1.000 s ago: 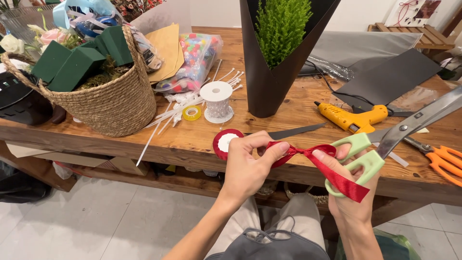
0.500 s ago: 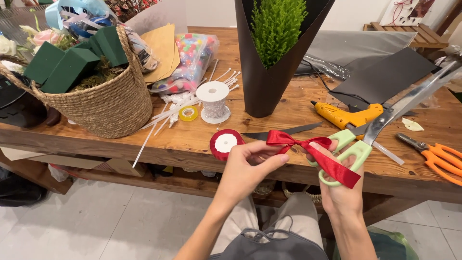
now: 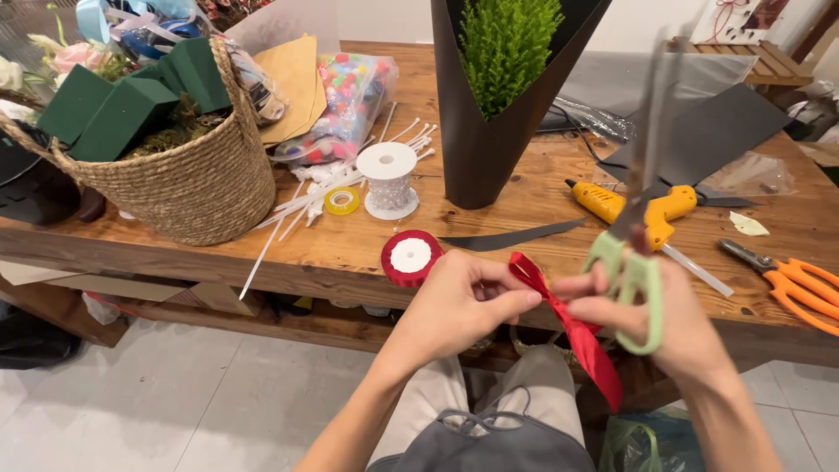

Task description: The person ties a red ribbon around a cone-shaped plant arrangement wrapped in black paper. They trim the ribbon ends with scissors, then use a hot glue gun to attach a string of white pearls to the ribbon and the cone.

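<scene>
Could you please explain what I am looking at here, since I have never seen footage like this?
The camera sits on a person's head and looks down, so both bare hands belong to that person. The left hand pinches a red ribbon. The right hand holds the ribbon too and carries green-handled scissors, blades pointing up. On the wooden table lie a red ribbon spool, a white spool, a woven basket with green foam blocks, a plant in a black wrap, a yellow glue gun and orange scissors.
</scene>
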